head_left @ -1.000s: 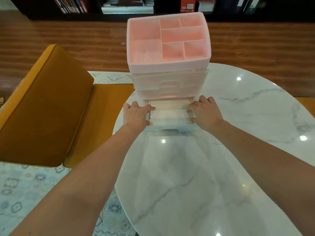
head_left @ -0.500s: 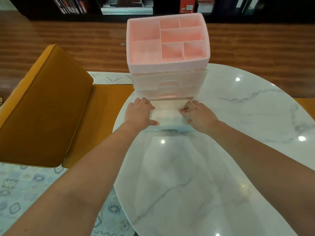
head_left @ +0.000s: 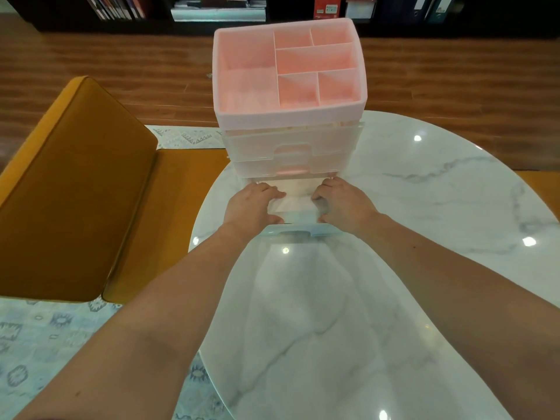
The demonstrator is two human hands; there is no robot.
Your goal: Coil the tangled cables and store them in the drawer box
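The near part of the desk (head_left: pixel 318 313) is bare marble, crossed by both forearms. Just beyond, the bottom drawer (head_left: pixel 298 204) of the drawer box (head_left: pixel 291 116) stands pulled out toward the near side, its clear front lip resting low over the desk.

The left hand (head_left: pixel 251 204) is clasped on the drawer's left wall, thumb at the front corner and fingers curled over the rim. The right hand (head_left: pixel 345 204) is clasped likewise on the right wall. Both hands are therefore grasping the drawer; neither is released.

No cables are seen anywhere in view. The interior of the open drawer appears pale and flat; whether anything lies in it cannot be told.

Step in hand, as judged: the drawer is being handled on its slides, either drawn out for loading or pushed home. Which of the two cannot be told from this view.

Next move, as judged: an even, straight push or pull by both hands, so that the drawer does not skew in its slot or shift the box.

Farther back, the two upper drawers are closed and the pink top tray's compartments hold nothing. An orange chair (head_left: pixel 75 189) stands at left. On the far shelf (head_left: pixel 218 13), spines and a red box are seen; no writing can be read.
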